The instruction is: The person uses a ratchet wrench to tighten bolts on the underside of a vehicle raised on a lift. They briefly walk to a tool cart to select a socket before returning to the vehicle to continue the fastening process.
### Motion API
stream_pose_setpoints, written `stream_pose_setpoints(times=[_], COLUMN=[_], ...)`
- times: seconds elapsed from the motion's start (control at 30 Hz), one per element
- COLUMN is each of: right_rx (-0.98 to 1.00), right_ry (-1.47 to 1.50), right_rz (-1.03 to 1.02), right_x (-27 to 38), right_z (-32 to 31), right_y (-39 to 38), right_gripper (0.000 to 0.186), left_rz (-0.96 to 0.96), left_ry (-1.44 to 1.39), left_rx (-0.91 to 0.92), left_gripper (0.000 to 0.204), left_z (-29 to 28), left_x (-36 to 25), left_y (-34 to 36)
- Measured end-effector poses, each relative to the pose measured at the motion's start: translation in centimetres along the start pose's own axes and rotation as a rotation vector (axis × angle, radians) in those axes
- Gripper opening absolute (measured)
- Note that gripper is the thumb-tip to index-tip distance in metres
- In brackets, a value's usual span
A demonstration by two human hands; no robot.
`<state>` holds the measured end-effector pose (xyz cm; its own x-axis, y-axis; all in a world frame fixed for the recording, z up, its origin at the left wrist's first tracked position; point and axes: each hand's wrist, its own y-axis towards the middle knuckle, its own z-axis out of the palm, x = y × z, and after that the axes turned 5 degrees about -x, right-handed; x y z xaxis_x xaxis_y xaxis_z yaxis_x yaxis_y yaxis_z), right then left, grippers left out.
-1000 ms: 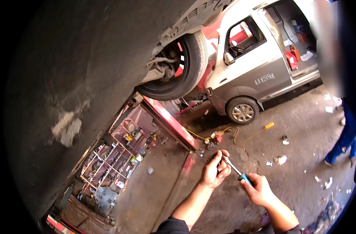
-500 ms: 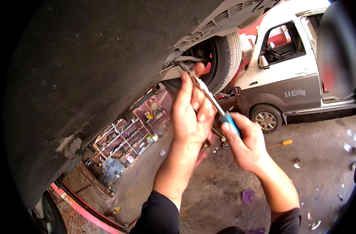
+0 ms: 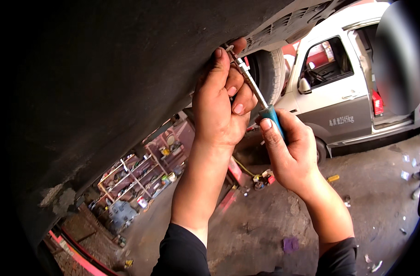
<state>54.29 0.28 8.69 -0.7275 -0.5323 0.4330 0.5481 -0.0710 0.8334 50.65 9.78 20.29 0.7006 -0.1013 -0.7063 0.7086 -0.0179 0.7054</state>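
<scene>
My left hand (image 3: 221,108) is raised at the underside (image 3: 104,69) of a lifted car, its fingers curled around the tip of a tool, where a small pale metal piece (image 3: 230,48) shows between thumb and forefinger. My right hand (image 3: 290,152) grips the teal handle (image 3: 271,117) of that driver-like tool, whose metal shaft (image 3: 257,87) slants up and left to my left fingers. Just behind my hands, part of the car's wheel (image 3: 274,73) shows below a slotted plastic panel (image 3: 279,27). Whether the tool's tip touches the car I cannot tell.
A white-and-grey van (image 3: 325,106) with an open side door stands to the right. Cluttered shelving (image 3: 132,177) and a red lift part (image 3: 76,253) are at lower left. A yellow hose (image 3: 244,168), a purple cloth (image 3: 290,244) and litter lie on the floor. A shoe (image 3: 416,193) shows at the far right.
Both hands and the tool have risen from over the floor to the car's underside, passing across the wheel. The view has shifted; the blue-trousered person's legs have mostly left it.
</scene>
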Motion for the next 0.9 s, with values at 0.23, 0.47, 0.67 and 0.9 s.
stream_pose_setpoints(times=[0.23,0.47,0.67,0.9], right_rx=[-0.203,-0.226,-0.131,0.17], right_ry=[-0.492,-0.714,-0.519,0.252], right_rz=[-0.326,-0.419,-0.39,0.093], right_x=[0.2,0.8,-0.3,-1.2], right_z=[0.2,0.3,-0.5,-2.1], right_y=[-0.7,-0.6,-0.1,1.3], right_gripper=[0.015,0.021,0.022,0.018], left_rz=[0.039,0.103,0.106,0.22], left_ry=[-0.094,-0.082,-0.072,0.202], left_rx=[0.126,0.061,0.021,-0.154], left_gripper=[0.035,0.034,0.036,0.036], left_z=[-1.1,-0.8,-0.5,0.3], left_x=[0.7,1.0,1.2,1.5], left_y=[0.8,0.8,0.4,0.5])
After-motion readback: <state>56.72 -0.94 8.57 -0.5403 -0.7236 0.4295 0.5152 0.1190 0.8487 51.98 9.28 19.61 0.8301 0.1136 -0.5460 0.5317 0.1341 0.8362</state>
